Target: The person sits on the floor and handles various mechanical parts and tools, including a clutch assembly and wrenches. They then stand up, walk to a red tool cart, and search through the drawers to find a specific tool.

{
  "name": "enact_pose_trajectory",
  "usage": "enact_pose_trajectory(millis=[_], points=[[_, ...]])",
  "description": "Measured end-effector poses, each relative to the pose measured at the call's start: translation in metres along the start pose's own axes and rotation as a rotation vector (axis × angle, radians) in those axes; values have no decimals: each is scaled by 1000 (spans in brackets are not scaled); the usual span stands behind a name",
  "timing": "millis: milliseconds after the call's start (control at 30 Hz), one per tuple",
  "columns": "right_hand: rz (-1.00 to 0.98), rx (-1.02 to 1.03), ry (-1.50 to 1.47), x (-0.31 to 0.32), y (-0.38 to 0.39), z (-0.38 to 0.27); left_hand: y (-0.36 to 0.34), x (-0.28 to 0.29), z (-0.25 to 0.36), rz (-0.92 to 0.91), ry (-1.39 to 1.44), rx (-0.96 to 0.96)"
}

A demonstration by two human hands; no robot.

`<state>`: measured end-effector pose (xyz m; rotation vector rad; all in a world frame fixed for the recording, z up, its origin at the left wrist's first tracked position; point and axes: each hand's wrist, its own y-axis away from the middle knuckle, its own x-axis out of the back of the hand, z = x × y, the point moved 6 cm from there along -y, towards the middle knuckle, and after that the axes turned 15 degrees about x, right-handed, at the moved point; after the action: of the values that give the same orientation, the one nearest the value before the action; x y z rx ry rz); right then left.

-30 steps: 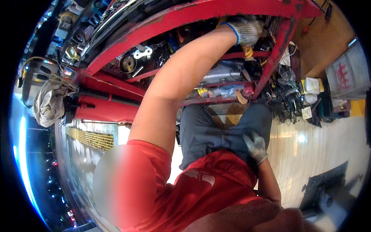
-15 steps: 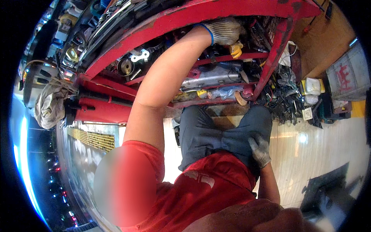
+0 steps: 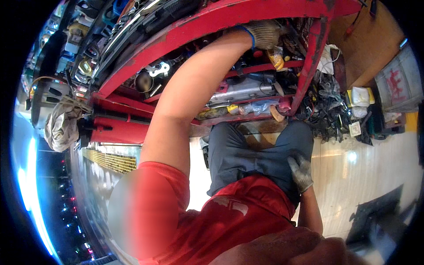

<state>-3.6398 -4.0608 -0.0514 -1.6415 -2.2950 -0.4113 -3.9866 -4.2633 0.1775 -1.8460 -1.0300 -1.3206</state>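
My left hand [image 3: 267, 34], in a knitted work glove with a blue cuff, reaches under the top rim of a red metal tool cart [image 3: 194, 32]. It is among loose tools on the cart's upper shelf, and its fingertips are hidden in the clutter. Just below that hand lies a yellow item [image 3: 277, 58], partly in clear wrap. A shiny metal piece with holes [image 3: 159, 69] sits farther left on the same shelf. My right hand [image 3: 300, 171], also gloved, rests on my right thigh with its fingers stretched out, holding nothing.
A lower shelf carries a long silver bar-shaped item [image 3: 245, 92] and bagged parts [image 3: 260, 107]. Right of the cart stand a heap of dark cables and parts [image 3: 329, 106], a grey box [image 3: 397, 81] and a brown panel [image 3: 364, 48]. A grey rag [image 3: 62, 126] hangs at left.
My left hand has shifted a little to the right along the shelf, and more of the yellow item shows below it. My right hand stays on the thigh.
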Motion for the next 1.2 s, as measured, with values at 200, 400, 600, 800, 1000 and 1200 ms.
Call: enact_pose_trajectory(millis=[200, 400, 600, 800, 1000, 1200], points=[[16, -4, -3, 0, -2, 3, 3, 9, 13, 44, 53, -162], [-6, 22, -85, 1, -4, -12, 7, -21, -35, -87, 476, 117], [27, -3, -19, 5, 4, 0, 30, 14, -18, -17, 353, -19], [23, 15, 66, 4, 4, 10, 36, 27, -17, 85, 179, 29], [22, -31, -12, 8, 5, 2, 32, 13, -34, 151, 302, 38], [43, 27, -52, 4, 6, 0, 15, -41, -78, 44, 421, 87]])
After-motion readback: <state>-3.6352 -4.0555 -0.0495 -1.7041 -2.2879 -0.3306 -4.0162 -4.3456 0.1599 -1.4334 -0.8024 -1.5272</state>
